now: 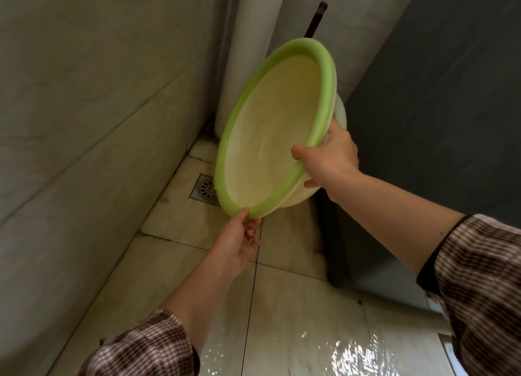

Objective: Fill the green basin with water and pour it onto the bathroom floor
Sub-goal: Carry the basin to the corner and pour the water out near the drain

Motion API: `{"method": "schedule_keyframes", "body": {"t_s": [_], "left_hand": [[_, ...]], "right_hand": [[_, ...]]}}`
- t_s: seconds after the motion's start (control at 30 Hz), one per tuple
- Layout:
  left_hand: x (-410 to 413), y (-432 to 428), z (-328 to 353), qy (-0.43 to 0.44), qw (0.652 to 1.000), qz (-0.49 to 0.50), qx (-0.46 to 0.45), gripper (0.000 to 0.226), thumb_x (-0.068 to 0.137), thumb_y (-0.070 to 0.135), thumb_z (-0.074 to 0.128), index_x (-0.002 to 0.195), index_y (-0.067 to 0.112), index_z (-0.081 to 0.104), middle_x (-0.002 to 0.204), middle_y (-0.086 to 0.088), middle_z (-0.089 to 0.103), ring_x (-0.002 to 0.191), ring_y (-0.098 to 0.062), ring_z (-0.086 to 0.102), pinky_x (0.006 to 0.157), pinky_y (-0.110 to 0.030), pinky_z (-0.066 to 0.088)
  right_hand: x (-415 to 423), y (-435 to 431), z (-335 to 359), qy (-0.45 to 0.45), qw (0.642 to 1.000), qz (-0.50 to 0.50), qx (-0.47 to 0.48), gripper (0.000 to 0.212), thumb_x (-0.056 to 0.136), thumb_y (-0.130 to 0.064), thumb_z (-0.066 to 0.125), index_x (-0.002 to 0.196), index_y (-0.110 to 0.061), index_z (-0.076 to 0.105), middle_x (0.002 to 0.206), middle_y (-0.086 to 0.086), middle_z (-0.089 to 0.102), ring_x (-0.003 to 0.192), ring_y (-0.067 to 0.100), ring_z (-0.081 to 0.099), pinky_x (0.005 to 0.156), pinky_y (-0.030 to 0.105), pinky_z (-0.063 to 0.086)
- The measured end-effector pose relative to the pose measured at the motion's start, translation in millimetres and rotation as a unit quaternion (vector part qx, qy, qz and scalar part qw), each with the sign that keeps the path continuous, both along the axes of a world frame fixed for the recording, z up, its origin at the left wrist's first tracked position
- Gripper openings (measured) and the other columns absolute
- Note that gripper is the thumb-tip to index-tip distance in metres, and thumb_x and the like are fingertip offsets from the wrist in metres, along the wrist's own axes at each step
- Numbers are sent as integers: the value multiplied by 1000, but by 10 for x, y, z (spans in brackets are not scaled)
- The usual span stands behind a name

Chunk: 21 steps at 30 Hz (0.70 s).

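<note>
- Rising left of the floor drain (205,189), a pale tiled wall (84,93).
- Wet bathroom floor (296,296), water (352,356) glinting well away from the drain.
- Tilted steeply over the drain, the green basin (270,127).
- Clamped on its rim, fingers of left hand (239,246) and right hand (329,155).

1. Green basin (270,127) is tilted steeply, its inside facing the camera.
2. Left hand (239,246) pinches its lower rim; right hand (329,161) grips the right rim.
3. Water (358,353) glistens on the tiled floor (296,305) near a drain (204,189).

Square metal drain (207,189) by tiled wall (84,93), white pipe (253,23), dark pole (315,20), grey partition (437,93)
</note>
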<state>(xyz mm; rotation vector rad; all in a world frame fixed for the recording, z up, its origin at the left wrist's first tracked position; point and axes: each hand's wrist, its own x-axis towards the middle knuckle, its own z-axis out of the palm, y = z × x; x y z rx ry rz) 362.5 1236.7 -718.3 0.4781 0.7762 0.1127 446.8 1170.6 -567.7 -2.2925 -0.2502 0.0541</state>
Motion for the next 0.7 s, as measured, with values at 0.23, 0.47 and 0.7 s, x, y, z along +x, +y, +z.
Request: {"method": "schedule_keyframes", "body": {"t_s": [0.23, 0.47, 0.7], "left_hand": [[20, 26, -33, -11, 1000, 8, -23, 13, 95, 21, 51, 89, 11, 57, 50, 1, 66, 53, -7, 32, 55, -21, 34], [33, 109, -112, -1, 1000, 10, -18, 16, 94, 23, 51, 85, 12, 57, 53, 1, 63, 48, -8, 32, 52, -20, 36], [75, 178, -178, 6, 999, 22, -25, 19, 94, 25, 50, 83, 11, 55, 69, -4, 57, 46, -8, 32, 40, -17, 38]], "right_hand": [[5, 55, -40, -48, 998, 32, -31, 87, 75, -27, 74, 148, -38, 28, 96, -14, 50, 93, 18, 55, 80, 45, 58], [-39, 117, -64, -82, 991, 69, -74, 89, 76, -32, 73, 150, -36, 23, 117, -4, 60, 100, 19, 59, 84, 40, 54], [-90, 214, -65, -133, 978, 101, -124, 91, 75, -39, 70, 151, -39, 20, 109, 1, 64, 96, 25, 64, 82, 45, 57]]}}
